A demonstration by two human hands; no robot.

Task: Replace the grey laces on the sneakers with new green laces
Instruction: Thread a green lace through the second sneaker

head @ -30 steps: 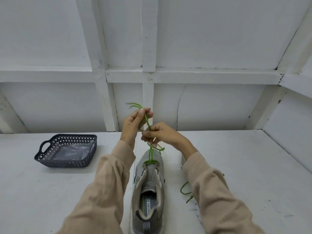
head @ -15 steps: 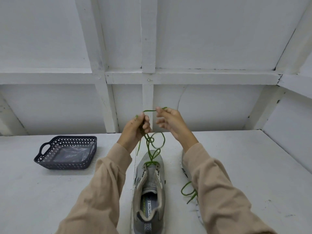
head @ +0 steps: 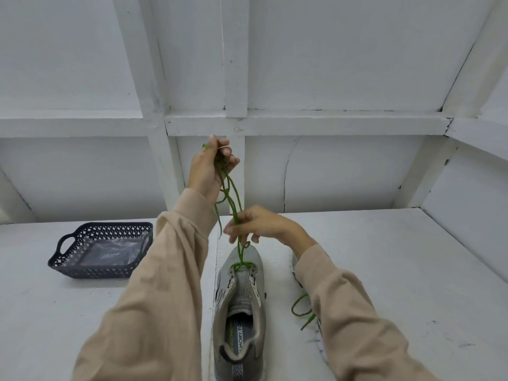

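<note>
A grey sneaker [head: 239, 303] stands on the white table, toe pointing away from me. A green lace [head: 233, 196] runs up from its lowest eyelets. My left hand [head: 210, 166] is raised high above the shoe and grips the upper ends of the lace. Lower down, my right hand [head: 258, 222] pinches the lace strands just above the toe. A second sneaker [head: 319, 336] lies to the right, mostly hidden under my right sleeve. Another green lace [head: 301, 309] loops beside it.
A dark perforated basket [head: 68, 266] with clear plastic inside sits on the table at the left. White wall panels and beams rise behind the table, and a side wall closes the right.
My left hand has risen well above the table, pulling the lace strands taut. My right hand has dropped from beside it to just above the sneaker's toe.
</note>
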